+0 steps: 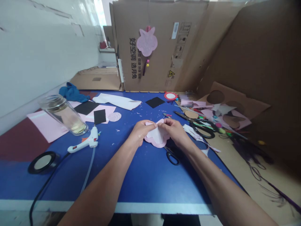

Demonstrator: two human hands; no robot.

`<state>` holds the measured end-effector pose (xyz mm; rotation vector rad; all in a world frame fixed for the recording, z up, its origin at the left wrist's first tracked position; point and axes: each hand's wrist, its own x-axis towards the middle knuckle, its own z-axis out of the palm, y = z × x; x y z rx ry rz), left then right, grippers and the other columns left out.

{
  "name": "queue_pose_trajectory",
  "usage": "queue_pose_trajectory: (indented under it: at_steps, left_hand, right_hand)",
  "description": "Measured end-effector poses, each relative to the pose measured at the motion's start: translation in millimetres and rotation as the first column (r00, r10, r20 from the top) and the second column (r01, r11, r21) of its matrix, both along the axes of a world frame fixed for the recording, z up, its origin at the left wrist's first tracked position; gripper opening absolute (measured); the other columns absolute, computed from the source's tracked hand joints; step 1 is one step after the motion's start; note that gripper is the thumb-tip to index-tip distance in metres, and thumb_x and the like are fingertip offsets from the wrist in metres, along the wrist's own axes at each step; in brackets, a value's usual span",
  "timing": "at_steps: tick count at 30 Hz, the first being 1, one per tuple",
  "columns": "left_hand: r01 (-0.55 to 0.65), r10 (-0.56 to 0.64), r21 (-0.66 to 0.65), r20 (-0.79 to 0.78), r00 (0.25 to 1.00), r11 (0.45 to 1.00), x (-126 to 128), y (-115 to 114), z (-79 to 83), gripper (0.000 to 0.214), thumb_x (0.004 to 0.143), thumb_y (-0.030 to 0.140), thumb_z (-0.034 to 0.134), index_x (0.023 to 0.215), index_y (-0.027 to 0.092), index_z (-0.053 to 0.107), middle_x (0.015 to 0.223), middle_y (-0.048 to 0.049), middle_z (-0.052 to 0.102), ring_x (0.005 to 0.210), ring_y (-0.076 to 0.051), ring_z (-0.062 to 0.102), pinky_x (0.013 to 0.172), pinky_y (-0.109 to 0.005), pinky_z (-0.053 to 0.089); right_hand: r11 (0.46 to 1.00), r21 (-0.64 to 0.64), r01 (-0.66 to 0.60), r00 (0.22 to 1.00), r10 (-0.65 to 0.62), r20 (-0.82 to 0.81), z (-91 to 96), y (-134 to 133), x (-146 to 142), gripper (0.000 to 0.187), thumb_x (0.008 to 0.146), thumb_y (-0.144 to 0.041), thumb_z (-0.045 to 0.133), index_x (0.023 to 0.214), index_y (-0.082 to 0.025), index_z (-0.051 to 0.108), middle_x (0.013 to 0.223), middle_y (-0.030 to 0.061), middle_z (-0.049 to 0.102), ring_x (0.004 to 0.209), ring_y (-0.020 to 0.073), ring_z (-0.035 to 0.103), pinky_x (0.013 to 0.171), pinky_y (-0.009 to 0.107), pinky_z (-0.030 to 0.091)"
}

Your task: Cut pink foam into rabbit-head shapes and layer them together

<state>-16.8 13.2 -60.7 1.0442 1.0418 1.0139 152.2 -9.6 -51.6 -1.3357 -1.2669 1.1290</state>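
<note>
Both my hands meet over a pink felt shape (157, 137) with scalloped edges that lies on the blue table (141, 175). My left hand (140, 131) pinches its upper left edge with closed fingers. My right hand (174, 131) pinches the upper right edge, fingertips almost touching the left ones. Small black-handled scissors (172, 156) lie just below the felt, partly under my right wrist.
A white hot glue gun (86, 143) with its cord and a tilted glass jar (64, 115) lie to the left, a black tape roll (43, 162) nearer. Large scissors (202, 127) and felt scraps crowd the right. Cardboard walls (164, 47) stand behind, bearing a pink felt ornament (147, 41).
</note>
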Motion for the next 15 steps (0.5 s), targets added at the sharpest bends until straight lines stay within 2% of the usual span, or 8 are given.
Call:
queue_pose_trajectory:
  at_steps: [10,15]
  left_hand:
    - [-0.002,0.001,-0.013,-0.038,0.999,1.0,1.0,-0.5,-1.2,0.016,0.064,0.027,0.083,0.073,0.016,0.075,0.065,-0.0037,0.067,0.055,-0.015,0.057,0.053,-0.026,0.041]
    - [-0.015,0.015,-0.002,0.024,1.0,1.0,0.0,-0.3,4.8,0.02,0.066,0.031,0.084,0.076,0.015,0.075,0.069,-0.0034,0.069,0.058,-0.014,0.059,0.056,-0.025,0.044]
  right_hand:
    - [1.0,-0.014,-0.025,1.0,0.025,0.008,2.9,-2.6,-2.4,0.032,0.073,-0.05,0.076,0.076,-0.019,0.069,0.063,-0.0012,0.062,0.057,0.0145,0.05,0.055,0.028,0.037]
    - [0.999,-0.007,0.046,0.999,-0.046,-0.029,1.1,0.6,-0.3,0.03,0.068,-0.047,0.078,0.073,-0.019,0.07,0.065,-0.0006,0.063,0.057,0.0145,0.05,0.054,0.028,0.037]
